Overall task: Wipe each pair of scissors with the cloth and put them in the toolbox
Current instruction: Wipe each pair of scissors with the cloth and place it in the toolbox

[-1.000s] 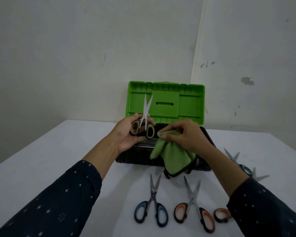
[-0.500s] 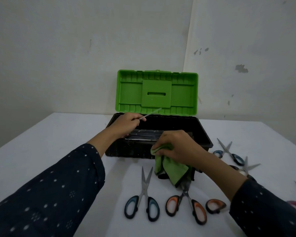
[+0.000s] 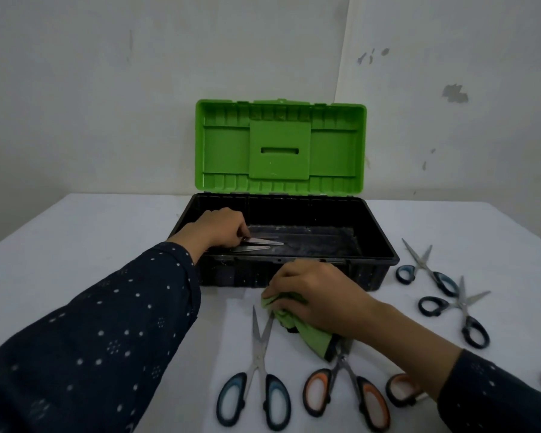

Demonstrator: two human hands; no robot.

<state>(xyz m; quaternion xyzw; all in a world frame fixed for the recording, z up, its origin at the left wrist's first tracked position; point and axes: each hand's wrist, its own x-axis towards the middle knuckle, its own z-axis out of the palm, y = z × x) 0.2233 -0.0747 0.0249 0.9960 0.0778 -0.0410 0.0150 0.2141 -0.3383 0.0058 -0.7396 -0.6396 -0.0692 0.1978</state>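
Left hand (image 3: 219, 228) is down inside the black toolbox (image 3: 384, 245), fingers curled over the handle end of a pair of scissors (image 3: 260, 242). The handles are hidden under the hand, and only the two slightly parted blades show, pointing right along the floor at the box's front left. The green lid (image 3: 280, 148) stands upright behind. Over to the right hand (image 3: 319, 295), low on the white table (image 3: 91, 239) just in front of the box: its fingers are bunched around the green cloth (image 3: 313, 335), which trails across the blades of an orange-handled pair (image 3: 345, 389). Just left of that lies a blue-handled pair (image 3: 258, 370), blades parted. Another orange handle (image 3: 400, 389) peeks out beside the right sleeve. Two dark-handled pairs (image 3: 428, 270) (image 3: 459, 307) lie to the right of the box.
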